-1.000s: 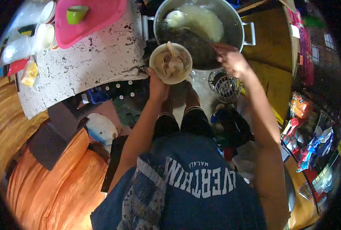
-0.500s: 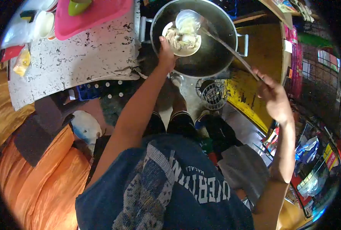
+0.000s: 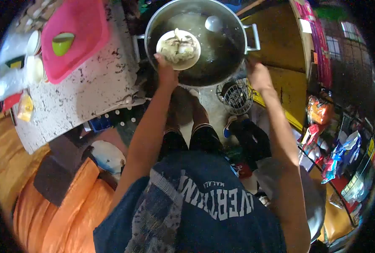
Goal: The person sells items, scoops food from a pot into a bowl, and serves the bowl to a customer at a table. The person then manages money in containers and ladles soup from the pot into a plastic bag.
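Observation:
My left hand (image 3: pixel 167 72) grips a white bowl (image 3: pixel 159 45) by its near edge, holding it over a large metal pot (image 3: pixel 147 36). Pale chunks of food (image 3: pixel 178 49), possibly meat and greens, fill the bowl. Inside the pot, a round ladle head (image 3: pixel 213 24) sits at the far side of a cloudy broth (image 3: pixel 219 48). At the pot's right rim, my right hand (image 3: pixel 260 77) is closed on the ladle's handle, which is hard to make out; its fingers are dark and partly blurred.
To the left, a worn white table (image 3: pixel 84 99) carries a pink tray (image 3: pixel 97 25) with a green cup (image 3: pixel 62 44), stacked white bowls (image 3: pixel 35 69) and plastic bags. A wire basket (image 3: pixel 237 99) stands below the pot. Packets hang on a rack (image 3: pixel 347 147) at right.
The ladle, tipped over the bowl earlier, has gone back down into the broth. My right hand has moved left toward the pot's rim. The bowl stays in my left hand.

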Motion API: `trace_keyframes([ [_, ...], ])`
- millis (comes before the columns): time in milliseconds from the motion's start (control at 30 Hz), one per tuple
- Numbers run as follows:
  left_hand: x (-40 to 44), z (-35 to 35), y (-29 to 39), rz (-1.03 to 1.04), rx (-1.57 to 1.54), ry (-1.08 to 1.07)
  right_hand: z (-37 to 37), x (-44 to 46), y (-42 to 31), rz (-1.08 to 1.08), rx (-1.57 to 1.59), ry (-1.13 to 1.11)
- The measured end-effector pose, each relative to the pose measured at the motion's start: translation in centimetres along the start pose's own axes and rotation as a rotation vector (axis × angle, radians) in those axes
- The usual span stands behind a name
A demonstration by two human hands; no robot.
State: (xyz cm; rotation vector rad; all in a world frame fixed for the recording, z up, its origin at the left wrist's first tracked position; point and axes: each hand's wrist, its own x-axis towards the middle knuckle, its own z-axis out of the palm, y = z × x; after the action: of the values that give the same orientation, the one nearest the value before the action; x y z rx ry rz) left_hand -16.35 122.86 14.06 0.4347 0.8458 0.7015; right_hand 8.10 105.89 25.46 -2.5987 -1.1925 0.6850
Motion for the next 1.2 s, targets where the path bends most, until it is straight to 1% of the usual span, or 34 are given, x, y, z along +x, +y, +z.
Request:
trace_keyframes([
  [33,-0.5,0.3,0.4,0.015,-0.002,0.037,2.4,0.9,1.4,0.008,-0.052,-0.029],
  [67,-1.0,0.4,0.6,0.038,-0.002,-0.009,5.3,1.9,3.1,0.04,-0.144,-0.032],
  [100,-1.2,0.1,0.7,0.014,0.015,-0.012,4.5,0.8,0.3,0.142,-0.014,-0.025],
  [167,-1.1,-0.6,1.2,-0.022,0.043,0.022,8.3,0.6,2.9,-0.048,-0.319,-0.173],
  [200,-0.7,-1.3,1.0,-0.002,0.05,0.049,9.4,-0.4,2.7,-0.031,-0.31,-0.175],
  [233,0.0,-1.8,0.8,-0.011,0.057,0.042,10.6,-1.1,2.2,0.033,-0.155,-0.137],
  [267,0.4,-2.0,1.0,0.044,0.038,-0.02,11.3,-1.8,1.4,0.094,-0.001,-0.098],
  [300,0.0,-1.5,1.3,0.098,0.018,-0.078,11.8,-2.5,0.7,0.103,0.003,-0.1],
  [333,-0.5,-1.3,1.6,0.108,0.043,-0.09,12.3,-3.4,0.0,0.262,0.177,-0.115],
  [367,-0.6,-1.5,1.7,0.098,0.047,-0.09,12.6,-4.2,-0.8,0.419,0.351,-0.126],
  [433,-0.1,-1.7,2.0,0.035,0.088,0.002,12.4,-5.6,-1.8,0.491,0.601,-0.099],
  [500,0.2,-1.7,2.0,0.047,0.096,-0.008,10.3,-6.4,-3.0,0.724,1.323,-0.238],
  [533,0.5,-1.8,2.1,0.06,0.103,-0.015,10.0,-6.7,-3.1,0.737,1.388,-0.229],
  [567,0.7,-2.0,2.0,0.065,0.102,-0.016,10.4,-6.9,-1.6,0.732,1.389,-0.231],
  [600,0.8,-2.1,1.9,0.052,0.07,-0.014,9.8,-7.2,-1.1,0.408,1.105,-0.224],
  [633,1.1,-2.1,1.9,0.044,0.036,-0.014,9.4,-7.3,-0.9,0.517,1.19,-0.212],
  [667,1.3,-2.1,1.8,0.059,0.031,-0.016,7.3,-7.2,-2.8,0.629,1.275,-0.189],
  [700,1.6,-2.0,1.6,0.068,0.031,-0.031,5.4,-7.3,-3.6,0.585,1.255,-0.218],
  [767,2.6,-2.3,0.9,0.101,0.022,-0.041,2.3,-7.7,-4.5,0.541,1.249,-0.191],
  [833,3.9,-3.3,-0.4,0.082,0.088,-0.066,-1.2,-8.0,-5.6,0.508,1.141,-0.201],
  [867,3.6,-1.7,0.1,0.017,0.046,0.043,-2.4,-8.1,-6.1,0.488,1.087,-0.198],
  [900,3.7,-1.3,0.0,0.028,0.041,0.05,-3.6,-8.2,-6.5,0.47,1.034,-0.191],
  [933,3.8,-0.9,-0.1,0.064,0.019,-0.022,-5.2,-8.3,-7.0,0.459,0.964,-0.239],
  [967,4.3,-0.7,-0.3,0.098,-0.003,-0.097,-5.8,-8.4,-7.0,0.452,0.958,-0.24],
  [1000,4.8,-0.8,-0.4,0.032,-0.005,-0.064,-6.2,-8.6,-6.9,0.357,0.886,-0.23],
  [1033,5.4,-0.6,-0.7,0.032,-0.011,-0.066,-6.6,-8.6,-6.7,0.265,0.814,-0.219],
  [1067,5.7,-0.3,-1.0,0.029,-0.039,-0.093,-5.9,-8.7,-6.2,0.191,0.855,-0.163],
  [1100,5.8,-0.2,-1.3,0.024,-0.065,-0.119,-5.7,-8.8,-5.7,0.195,0.852,-0.162],
  [1133,5.9,-0.2,-1.5,0.019,-0.065,-0.119,-5.6,-9.0,-5.2,0.057,0.638,-0.064],
  [1167,5.9,-0.1,-1.5,0.015,0.0,-0.068,-5.5,-9.1,-5.0,-0.076,0.425,0.031],
  [1200,5.9,0.0,-1.4,0.011,0.069,-0.019,-5.6,-8.8,-4.7,-0.068,0.431,0.033],
])
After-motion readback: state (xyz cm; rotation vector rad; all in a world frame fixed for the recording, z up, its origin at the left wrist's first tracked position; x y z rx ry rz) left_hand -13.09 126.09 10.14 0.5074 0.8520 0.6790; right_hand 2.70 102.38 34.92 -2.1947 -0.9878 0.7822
